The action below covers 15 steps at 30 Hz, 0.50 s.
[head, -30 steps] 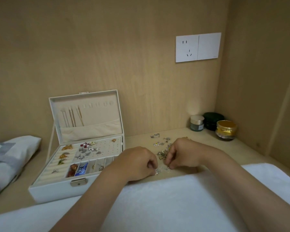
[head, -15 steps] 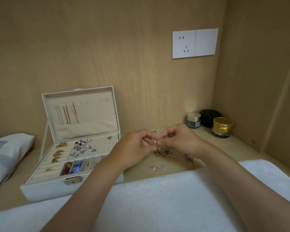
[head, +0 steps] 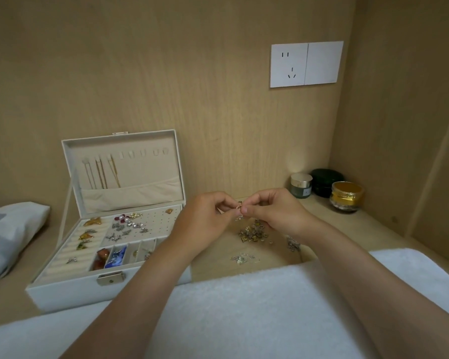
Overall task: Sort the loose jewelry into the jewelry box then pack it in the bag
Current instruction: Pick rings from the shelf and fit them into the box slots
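Two hands meet above the wooden shelf, fingertips together on one small earring (head: 239, 210). The left hand (head: 205, 220) and the right hand (head: 275, 211) each pinch it from their own side, thumb and forefinger clamped on it. The earring is held in the air, just above the loose pile (head: 253, 232); its gold ring is uppermost and a silver bit hangs below, so its long axis runs roughly up and down. Its finer shape is too small to tell. Two smaller silver clusters (head: 241, 259) lie nearer the white towel (head: 244, 307). The box (head: 70, 294) stands left of the hands, lid (head: 122, 141) upright against the wall, trays partly filled. The bag (head: 8, 229) lies at the far left. Three jars (head: 346, 196) stand in the right corner
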Tool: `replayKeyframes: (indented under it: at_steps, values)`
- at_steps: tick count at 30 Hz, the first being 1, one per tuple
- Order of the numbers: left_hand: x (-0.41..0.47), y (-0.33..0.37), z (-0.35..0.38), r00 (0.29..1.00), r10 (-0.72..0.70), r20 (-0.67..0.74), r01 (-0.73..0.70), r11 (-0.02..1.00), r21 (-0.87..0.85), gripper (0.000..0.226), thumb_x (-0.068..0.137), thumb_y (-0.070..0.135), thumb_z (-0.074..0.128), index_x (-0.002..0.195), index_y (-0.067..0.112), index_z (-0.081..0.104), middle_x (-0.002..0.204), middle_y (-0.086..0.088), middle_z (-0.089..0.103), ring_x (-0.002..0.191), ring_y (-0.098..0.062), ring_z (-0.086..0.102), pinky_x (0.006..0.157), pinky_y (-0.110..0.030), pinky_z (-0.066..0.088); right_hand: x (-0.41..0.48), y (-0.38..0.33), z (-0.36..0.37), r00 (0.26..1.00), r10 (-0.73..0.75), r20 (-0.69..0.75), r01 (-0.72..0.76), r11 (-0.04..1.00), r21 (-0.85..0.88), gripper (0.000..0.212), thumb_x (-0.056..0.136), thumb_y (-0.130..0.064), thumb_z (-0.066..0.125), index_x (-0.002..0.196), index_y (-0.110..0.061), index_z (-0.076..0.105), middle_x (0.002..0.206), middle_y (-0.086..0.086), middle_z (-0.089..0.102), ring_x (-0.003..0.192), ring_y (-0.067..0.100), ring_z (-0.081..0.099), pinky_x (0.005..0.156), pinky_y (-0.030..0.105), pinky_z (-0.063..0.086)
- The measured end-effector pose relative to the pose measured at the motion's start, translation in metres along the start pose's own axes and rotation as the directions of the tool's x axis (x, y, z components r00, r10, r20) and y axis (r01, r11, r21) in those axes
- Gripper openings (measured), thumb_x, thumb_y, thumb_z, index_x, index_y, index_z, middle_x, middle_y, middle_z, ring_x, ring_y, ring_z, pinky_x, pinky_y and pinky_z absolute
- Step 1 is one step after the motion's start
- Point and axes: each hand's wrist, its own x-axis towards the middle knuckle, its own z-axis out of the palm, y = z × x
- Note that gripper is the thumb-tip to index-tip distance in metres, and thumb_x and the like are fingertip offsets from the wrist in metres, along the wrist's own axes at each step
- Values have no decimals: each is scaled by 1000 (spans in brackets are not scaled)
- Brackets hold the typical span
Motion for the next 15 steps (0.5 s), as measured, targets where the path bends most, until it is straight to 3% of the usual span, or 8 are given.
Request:
replayKeyframes:
  at_steps: [4,8,10,15]
  values:
    - [-3,1,-11,999,-35,-25,34,997,-71,6,81,32,79,78,34,75,72,19,70,62,6,57,70,-28,49,-1,-5,12,998,-66,-8,66,996,63,7,86,-6,76,93,-7,73,77,9,66,42,4,44,41,17,37]
    - [-10,5,-35,995,-95,-14,89,973,-212,8,82,22,78,77,26,75,74,9,75,64,-3,63,81,-37,55,-1,-20,32,977,-207,-40,207,978,6,15,81,-5,80,92,-14,75,83,5,73,45,3,52,45,18,44]
    - [-16,4,-50,994,-101,-27,92,965,-245,11,84,19,77,74,26,76,74,7,75,63,-5,62,77,-35,55,0,-29,42,968,-248,-36,247,969,-33,15,79,-9,83,92,-15,77,84,2,76,47,4,52,48,20,47]
    - [-36,-9,-87,983,-170,-70,149,960,-235,12,86,29,74,76,33,80,80,-3,76,68,-12,66,70,-31,51,2,-44,77,960,-277,33,278,956,-88,17,76,-15,86,92,-20,80,86,-3,77,54,5,46,58,21,46]
